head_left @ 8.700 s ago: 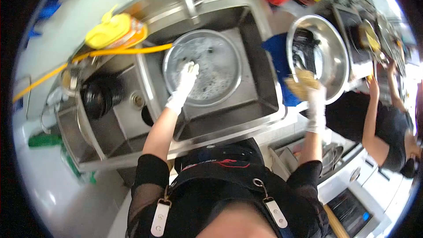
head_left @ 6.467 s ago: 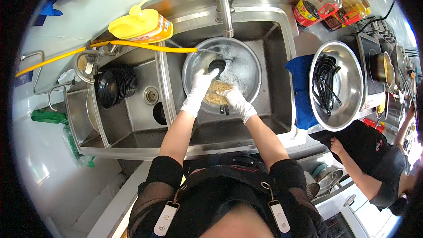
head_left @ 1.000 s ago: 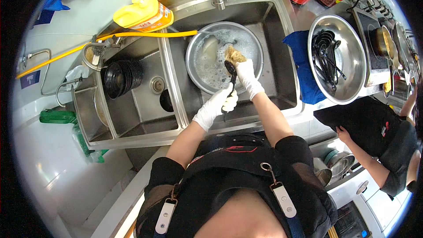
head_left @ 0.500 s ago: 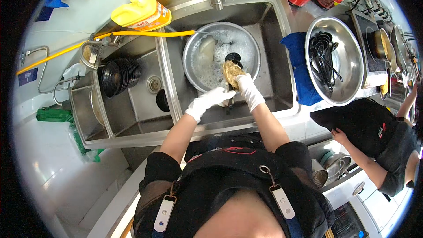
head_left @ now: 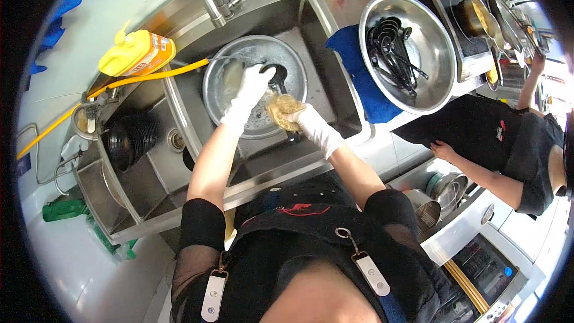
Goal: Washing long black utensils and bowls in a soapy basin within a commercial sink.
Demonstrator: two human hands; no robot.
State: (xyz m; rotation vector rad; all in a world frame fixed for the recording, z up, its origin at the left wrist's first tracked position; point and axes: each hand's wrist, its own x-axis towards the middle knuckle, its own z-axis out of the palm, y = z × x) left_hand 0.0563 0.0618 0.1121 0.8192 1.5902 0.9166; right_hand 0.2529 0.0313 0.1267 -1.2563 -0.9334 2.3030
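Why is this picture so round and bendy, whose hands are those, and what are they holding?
There's no robot here, just a person. The camera sits on their head and looks down, and its wide fisheye lens bends straight edges, like the sink's.

The hands wear white gloves. The right hand holds a tan scrubber against a long black utensil. The left hand is at the utensil's round end; I can't tell whether it grips it.

Below them is a round metal basin of soapy water. The yellow hose reaches its edge. To the right, more black utensils lie in a big metal bowl. The hand farther right belongs to somebody else.
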